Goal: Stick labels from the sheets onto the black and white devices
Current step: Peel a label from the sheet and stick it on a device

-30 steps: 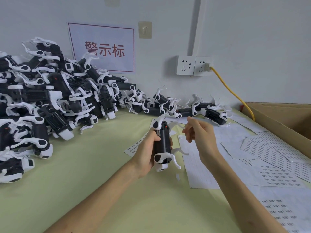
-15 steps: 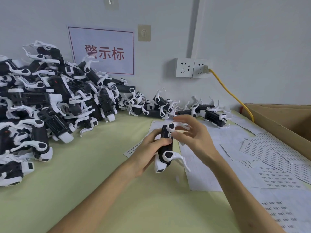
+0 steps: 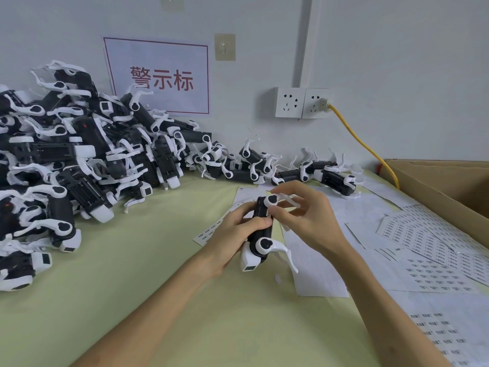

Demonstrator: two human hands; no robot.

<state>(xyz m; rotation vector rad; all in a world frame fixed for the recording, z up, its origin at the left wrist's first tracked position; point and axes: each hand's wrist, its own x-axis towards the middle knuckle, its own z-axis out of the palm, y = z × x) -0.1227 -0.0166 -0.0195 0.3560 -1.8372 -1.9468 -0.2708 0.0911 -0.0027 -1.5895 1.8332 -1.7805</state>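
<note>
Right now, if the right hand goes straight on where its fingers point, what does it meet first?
The black and white device that the left hand grips; the right hand seems to touch it.

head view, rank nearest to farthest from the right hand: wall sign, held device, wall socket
1. held device, touched by the right hand, centre.
2. wall socket, on the wall behind the hand.
3. wall sign, on the wall, farther left.

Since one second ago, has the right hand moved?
Yes. The right hand shifted slightly left and down, away from the wall sockets, onto the device.
</note>
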